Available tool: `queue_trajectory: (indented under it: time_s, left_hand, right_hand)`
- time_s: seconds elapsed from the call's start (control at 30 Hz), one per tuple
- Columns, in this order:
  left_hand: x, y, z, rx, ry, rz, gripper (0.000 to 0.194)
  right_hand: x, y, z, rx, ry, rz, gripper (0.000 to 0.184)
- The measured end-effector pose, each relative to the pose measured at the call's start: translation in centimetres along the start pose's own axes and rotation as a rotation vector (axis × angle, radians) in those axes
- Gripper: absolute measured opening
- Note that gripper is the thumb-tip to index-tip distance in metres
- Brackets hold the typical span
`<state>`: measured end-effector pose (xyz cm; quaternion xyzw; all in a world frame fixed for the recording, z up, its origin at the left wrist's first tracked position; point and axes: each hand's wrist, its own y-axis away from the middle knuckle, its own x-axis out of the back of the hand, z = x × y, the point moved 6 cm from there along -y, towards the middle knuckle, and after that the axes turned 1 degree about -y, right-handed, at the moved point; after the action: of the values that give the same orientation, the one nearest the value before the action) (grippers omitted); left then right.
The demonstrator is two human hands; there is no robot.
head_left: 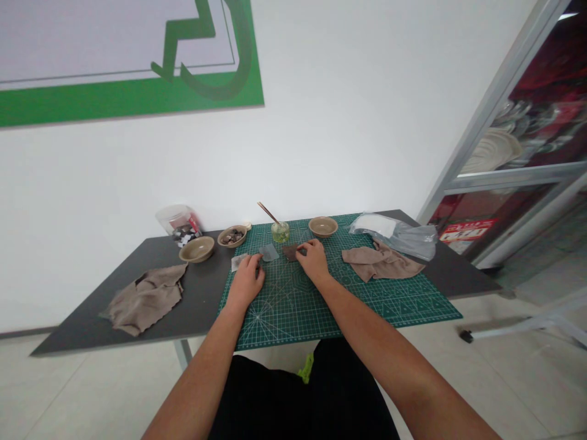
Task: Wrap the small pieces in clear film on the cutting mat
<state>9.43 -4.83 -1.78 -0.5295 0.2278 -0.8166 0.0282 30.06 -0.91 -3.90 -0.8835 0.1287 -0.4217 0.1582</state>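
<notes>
The right hand has its thumb and fingertips closed on the near edge of a dark brown piece, flat over the green cutting mat. The left hand rests on the mat with fingers curled down, beside a bluish see-through sheet and a whitish sheet; I cannot tell whether it grips either. This one piece is out and being handled, so the work looks under way, probably at an early stage. Just beyond stands a glass jar with a thin stick leaning in it (too small to say whether it is a brush). Farther out, a bowl of dark bits and a plastic tub hold what may be more material, suggesting plenty is left. Two shallow bowls, one left and one right, stand ready, and brown cloths flank the mat. No plainly finished piece shows.
</notes>
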Motion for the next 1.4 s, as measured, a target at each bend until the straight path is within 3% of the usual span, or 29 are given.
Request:
queue_trajectory:
  time_s: [0.2, 0.33, 0.43, 0.53, 0.63, 0.83, 0.97, 1.07, 1.23, 1.4]
  left_hand:
    - [-0.5, 0.0, 1.4, 0.086, 0.464, -0.045, 0.013]
    - [-2.7, -0.9, 2.6, 0.208, 0.98, -0.077, 0.027]
    - [-3.9, -1.0, 2.6, 0.287, 1.277, -0.045, 0.041]
    - [-4.6, -0.8, 2.0, 0.328, 1.374, -0.078, 0.035]
    - [-4.7, -0.6, 1.1, 0.361, 1.453, -0.064, 0.031]
    - [-4.8, -0.7, 1.0, 0.437, 1.529, -0.135, 0.033]
    - [-4.7, -0.7, 0.9, 0.46, 1.577, -0.12, 0.033]
    - [-4.5, -0.8, 0.7, 0.42, 1.581, -0.089, 0.031]
    - [-4.4, -0.8, 0.3, 0.452, 1.611, -0.026, 0.029]
    - [-4.6, -0.7, -0.3, 0.534, 1.66, -0.006, 0.031]
  right_hand:
    - [1.5, -0.3, -3.4, 0.168, -0.042, 0.08, 0.031]
    - [1.4, -3.0, -5.4, 0.199, -0.105, 0.088, 0.033]
    - [-0.1, -5.5, -6.8, 0.187, -0.097, 0.016, 0.048]
    - [-1.8, -7.2, -8.0, 0.168, -0.067, -0.043, 0.062]
    - [-3.1, -8.1, -8.6, 0.11, -0.069, -0.08, 0.054]
    - [-2.8, -9.5, -7.9, 0.001, -0.084, 0.072, 0.054]
    - [-3.6, -11.0, -7.3, 0.021, -0.094, -0.024, 0.029]
    - [-3.9, -11.8, -7.0, 0.036, -0.121, -0.041, 0.022]
    - [-3.5, -11.8, -7.4, 0.092, -0.109, -0.037, 0.021]
    - [-1.2, -11.1, -7.4, 0.088, -0.071, 0.07, 0.026]
